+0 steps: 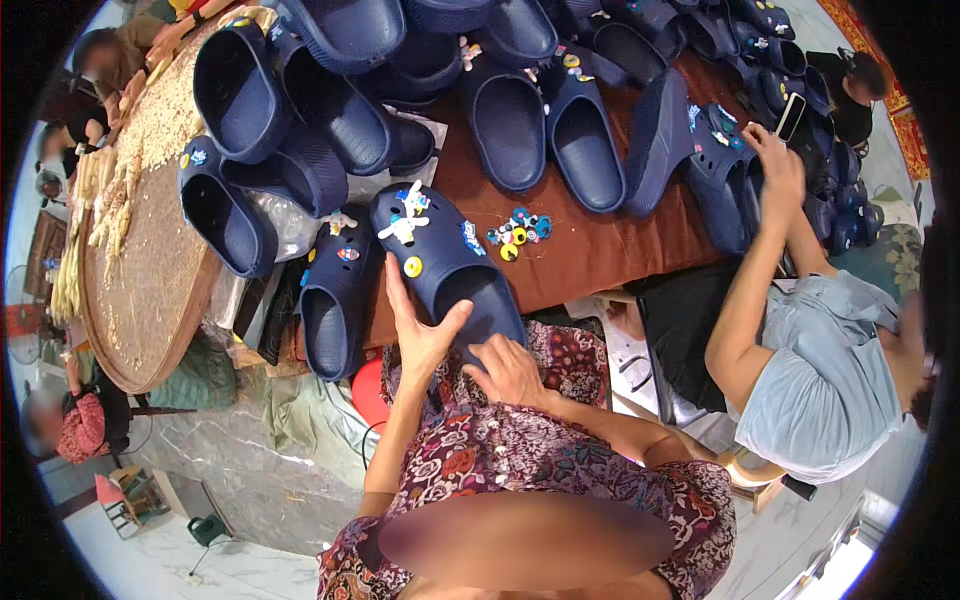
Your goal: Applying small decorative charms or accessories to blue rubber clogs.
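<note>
A navy clog [495, 312] is tilted over the table's near edge in front of me, its toe pointing away. White, yellow and blue charms sit on its upper. My left hand [424, 335] grips its left side, thumb by the foot opening and fingers along the outside. At the heel end, the bent fingers of my right hand [512, 372] close on the rim; their tips are partly hidden. Another decorated navy clog [330, 318] lies just left of my left hand. A small pile of colourful charms [520, 233] rests on the brown cloth beyond the held clog.
Many navy clogs [508, 130] crowd the brown-covered table [590, 262]. A round woven tray [150, 300] with pale pieces stands at left. On the right, a person in a light blue top [825, 375] reaches toward clogs and a phone [791, 117]. Other people sit at far left.
</note>
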The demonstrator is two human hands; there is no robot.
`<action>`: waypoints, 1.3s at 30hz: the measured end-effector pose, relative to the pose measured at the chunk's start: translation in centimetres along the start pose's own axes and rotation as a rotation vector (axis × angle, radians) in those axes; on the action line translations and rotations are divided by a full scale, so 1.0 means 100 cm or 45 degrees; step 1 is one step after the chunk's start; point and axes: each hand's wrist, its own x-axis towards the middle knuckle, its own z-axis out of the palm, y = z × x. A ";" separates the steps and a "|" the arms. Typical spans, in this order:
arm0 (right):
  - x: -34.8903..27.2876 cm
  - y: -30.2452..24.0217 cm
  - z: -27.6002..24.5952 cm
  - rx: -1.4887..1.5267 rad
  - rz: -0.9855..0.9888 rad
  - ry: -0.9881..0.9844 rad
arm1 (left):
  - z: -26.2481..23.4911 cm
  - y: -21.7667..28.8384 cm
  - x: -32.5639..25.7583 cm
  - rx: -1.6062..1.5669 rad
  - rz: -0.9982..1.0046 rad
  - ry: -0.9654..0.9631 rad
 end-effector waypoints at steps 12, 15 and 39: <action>0.046 0.093 -0.084 0.008 0.438 0.935 | -0.003 -0.008 0.008 0.078 0.040 0.142; 0.062 0.144 -0.106 -0.097 0.515 1.062 | -0.012 -0.009 0.011 0.010 0.011 0.154; 0.013 0.161 -0.112 -0.708 0.566 0.637 | -0.010 -0.011 0.012 -0.006 0.028 0.157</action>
